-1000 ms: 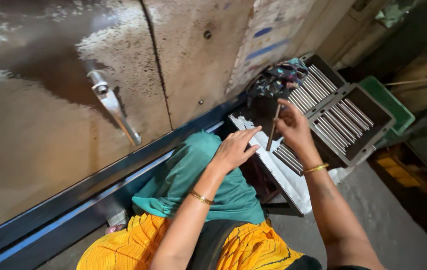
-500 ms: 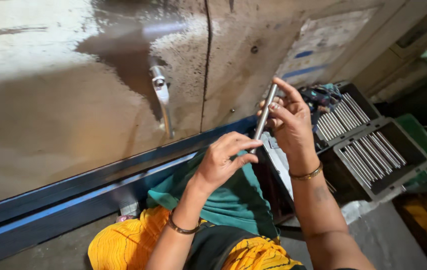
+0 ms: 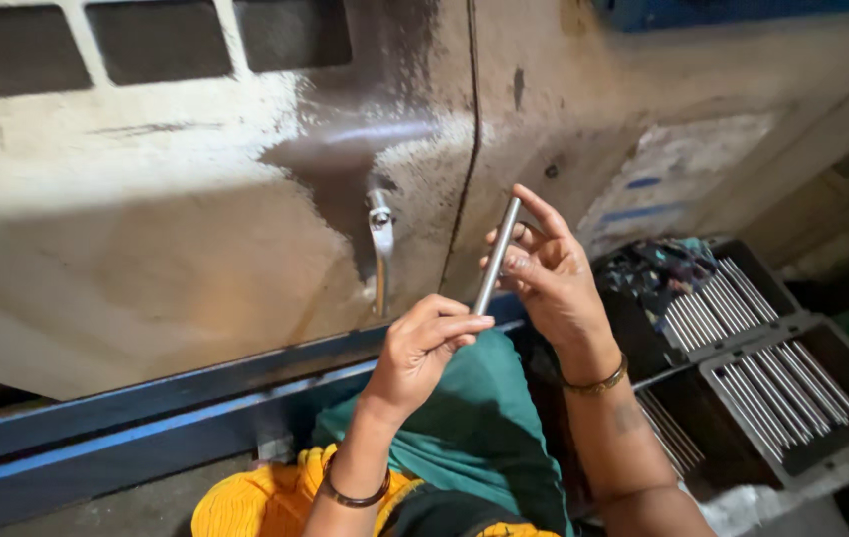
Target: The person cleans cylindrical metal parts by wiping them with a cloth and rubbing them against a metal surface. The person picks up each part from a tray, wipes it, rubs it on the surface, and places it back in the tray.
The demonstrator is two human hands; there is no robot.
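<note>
Since a second ago I have lifted the slim grey metal rod [image 3: 496,256] from the dark trays of rods [image 3: 780,383] up before the worn beige panel [image 3: 195,219], my left hand [image 3: 422,350] pinching its lower end and my right hand [image 3: 549,278] closed around its top, and with so light a fingertip hold it could slip and drop into my lap.

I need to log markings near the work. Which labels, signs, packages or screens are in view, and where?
Label: pale, worn rectangle with blue marks, stuck on the machine panel, right of the raised metal rod.
Blue strip: top right edge of that panel; sign or trim, cannot tell.
No screens or packages; the dark trays hold bare rods.
</note>
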